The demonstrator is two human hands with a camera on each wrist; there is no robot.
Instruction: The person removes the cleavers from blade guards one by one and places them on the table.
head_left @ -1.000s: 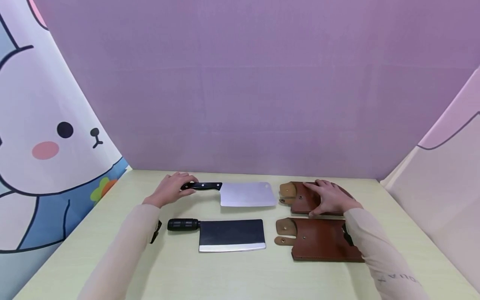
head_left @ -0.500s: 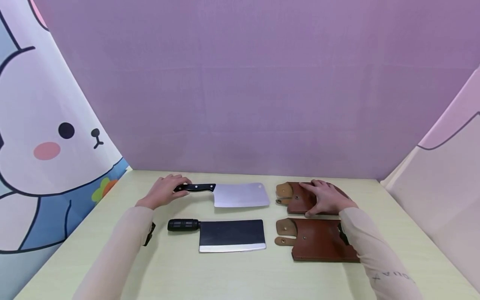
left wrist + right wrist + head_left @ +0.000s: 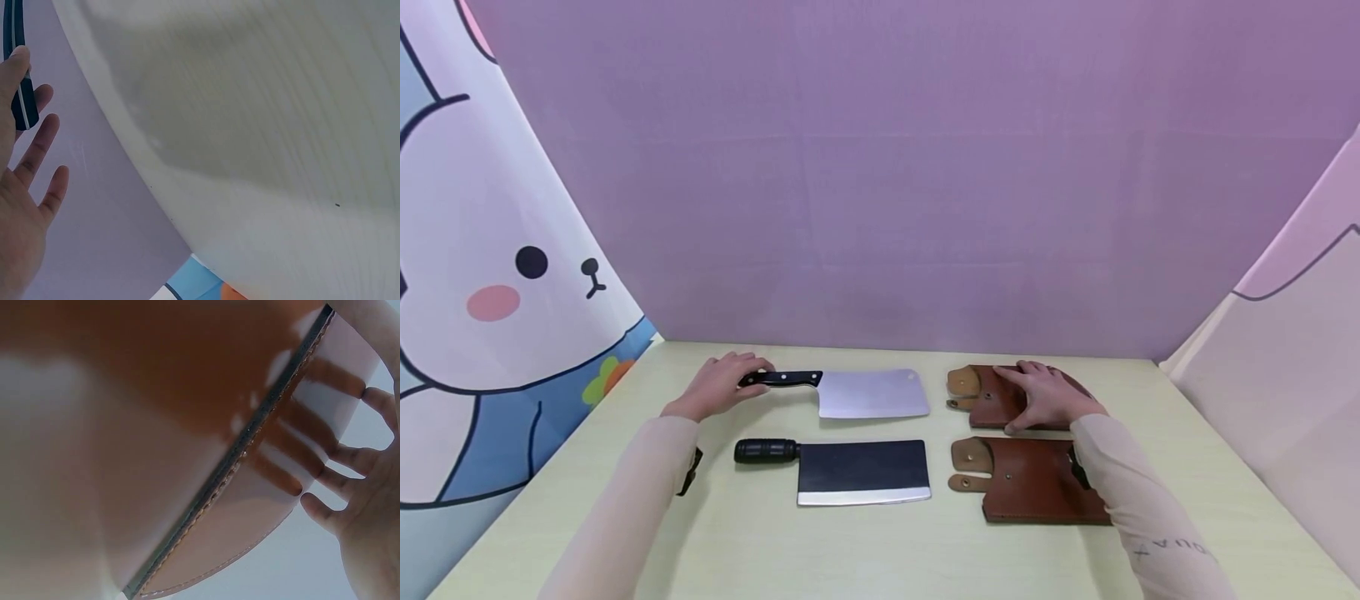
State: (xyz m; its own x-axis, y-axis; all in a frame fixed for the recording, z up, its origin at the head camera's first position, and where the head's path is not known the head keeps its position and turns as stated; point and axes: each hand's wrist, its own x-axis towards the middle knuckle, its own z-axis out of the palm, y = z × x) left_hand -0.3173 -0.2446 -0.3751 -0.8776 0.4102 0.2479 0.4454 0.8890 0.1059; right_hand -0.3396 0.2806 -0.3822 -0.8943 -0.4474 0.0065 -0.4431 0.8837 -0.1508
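Note:
My left hand (image 3: 721,387) pinches the black riveted handle (image 3: 782,379) of a cleaver (image 3: 872,394) with a bright silver blade, at the back of the table. In the left wrist view the thumb presses on the handle end while the lower fingers stay spread. My right hand (image 3: 1051,395) spans the far brown leather knife sheath (image 3: 985,398), thumb at the near edge and fingertips at the far edge. Part of that sheath is hidden under the hand. In the right wrist view, several fingertips meet its glossy leather along one side.
Nearer on the pale table (image 3: 850,554) lies a second cleaver (image 3: 865,467), with a dark blade and black ribbed handle. To its right is a second brown sheath (image 3: 1037,492), partly covered by the right forearm. A purple wall (image 3: 880,208) rises behind the table.
The left hand has drawn the silver cleaver leftward. The right hand has shifted slightly left, and the far sheath has slid with it. The dark cleaver and near sheath stayed put.

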